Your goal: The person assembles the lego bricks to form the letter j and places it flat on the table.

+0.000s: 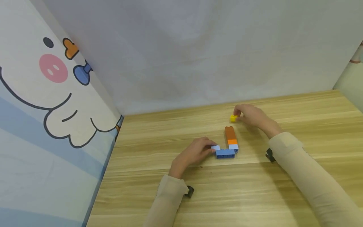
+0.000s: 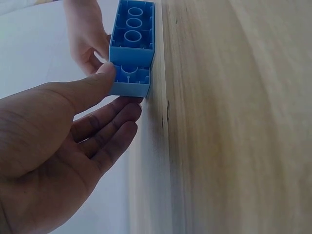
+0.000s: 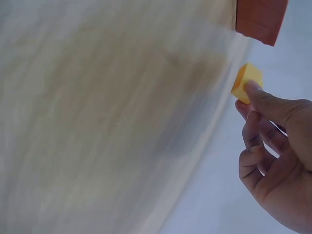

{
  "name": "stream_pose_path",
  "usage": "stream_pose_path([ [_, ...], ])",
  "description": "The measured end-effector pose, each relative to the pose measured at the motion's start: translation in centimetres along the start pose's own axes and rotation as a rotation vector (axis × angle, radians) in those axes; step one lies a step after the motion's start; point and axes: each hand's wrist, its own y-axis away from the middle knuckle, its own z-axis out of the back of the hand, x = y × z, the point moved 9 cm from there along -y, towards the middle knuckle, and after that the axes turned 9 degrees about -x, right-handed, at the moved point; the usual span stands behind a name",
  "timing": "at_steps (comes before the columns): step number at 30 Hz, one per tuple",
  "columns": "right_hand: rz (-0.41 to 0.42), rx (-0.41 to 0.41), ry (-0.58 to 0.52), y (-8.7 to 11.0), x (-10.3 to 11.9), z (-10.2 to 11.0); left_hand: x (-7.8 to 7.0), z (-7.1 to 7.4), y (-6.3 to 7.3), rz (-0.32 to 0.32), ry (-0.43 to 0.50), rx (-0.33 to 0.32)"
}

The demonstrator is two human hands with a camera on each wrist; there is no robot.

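Observation:
My left hand pinches a small light-blue toy brick between thumb and fingers. It sits at the left end of a longer blue brick, whose hollow underside with round tubes faces the left wrist camera. At that brick's right end another light-blue brick leads to an orange brick and a brown brick, in a row pointing away from me. Beyond the brown brick, my right hand holds a small yellow brick between thumb and fingertips, apart from the row.
The bricks are on a wood-grain table. A pale grey-white backdrop rises along its far edge. On the left stands a panel printed with a cartoon animal, and a pale panel borders the right side.

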Motion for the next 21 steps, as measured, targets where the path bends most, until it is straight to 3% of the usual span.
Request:
stream_pose_path([
  [11, 0.037, 0.029, -0.035, 0.1, 1.3, -1.1, -0.3, 0.0, -0.1, -0.012, 0.017, -0.007],
  [21, 0.008, 0.072, -0.045, 0.3, 1.4, -2.0, -0.4, -0.1, 0.0, 0.005, 0.02, -0.004],
])
